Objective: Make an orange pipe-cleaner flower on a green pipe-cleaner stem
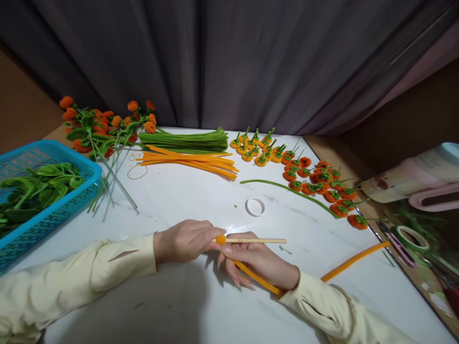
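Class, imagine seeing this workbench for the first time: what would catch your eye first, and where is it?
Probably the bright orange pumpkin shapes, clustered with green stems toward the table's right edge, glowing against the white top. Next, the blue basket of green leaf shapes at the far left. Then the two hands at front centre, the left and right, meeting at a thin stick wound with orange.

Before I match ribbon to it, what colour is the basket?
Blue basket; best seen in the head view.

Orange strip (353, 262) partly hidden, seemingly under sleeve (317, 300).
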`<state>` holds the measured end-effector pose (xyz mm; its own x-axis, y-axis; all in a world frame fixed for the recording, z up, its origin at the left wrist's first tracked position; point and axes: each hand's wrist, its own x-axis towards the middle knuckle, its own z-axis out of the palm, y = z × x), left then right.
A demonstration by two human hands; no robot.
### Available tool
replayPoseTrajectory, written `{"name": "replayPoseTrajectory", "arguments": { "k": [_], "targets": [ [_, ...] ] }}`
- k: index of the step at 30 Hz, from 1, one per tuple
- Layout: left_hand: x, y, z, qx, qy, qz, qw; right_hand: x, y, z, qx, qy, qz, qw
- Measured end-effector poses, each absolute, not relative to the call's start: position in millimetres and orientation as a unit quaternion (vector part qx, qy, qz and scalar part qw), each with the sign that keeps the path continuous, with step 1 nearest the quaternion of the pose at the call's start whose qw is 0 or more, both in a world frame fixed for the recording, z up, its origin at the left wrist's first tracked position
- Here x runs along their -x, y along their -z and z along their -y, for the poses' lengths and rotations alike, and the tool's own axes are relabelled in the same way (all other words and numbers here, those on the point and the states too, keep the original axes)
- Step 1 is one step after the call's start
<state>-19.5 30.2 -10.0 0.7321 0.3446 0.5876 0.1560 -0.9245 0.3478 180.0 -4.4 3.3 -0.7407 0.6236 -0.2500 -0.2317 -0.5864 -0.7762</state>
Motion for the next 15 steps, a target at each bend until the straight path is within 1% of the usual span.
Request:
{"name": "replayPoseTrajectory", "arguments": {
  "k": [4,6,8,11,15],
  "targets": [
    [21.2,9.9,-30.7,-0.92,-0.28,-0.175,0.214,-180.3,-1.1,4.1,0.25,-0.854,0.38,0.251],
    [21.6,8.5,-30.0,-0.927,-0.236,-0.189,0.222,-180.4,-0.1,4.1,0.246,-0.858,0.377,0.248],
    [21.5,7.1,-29.0,-0.939,-0.223,-0.184,0.185,-180.3,0.5,4.0,0.242,-0.868,0.365,0.235],
    [20.5,6.5,-27.9,-0.946,-0.262,-0.159,0.105,-179.8,0.9,3.7,0.242,-0.878,0.349,0.219],
    [18.0,7.5,-29.2,-0.939,-0.308,-0.146,0.047,-179.1,1.4,3.5,0.245,-0.878,0.347,0.219]
  ]
}}
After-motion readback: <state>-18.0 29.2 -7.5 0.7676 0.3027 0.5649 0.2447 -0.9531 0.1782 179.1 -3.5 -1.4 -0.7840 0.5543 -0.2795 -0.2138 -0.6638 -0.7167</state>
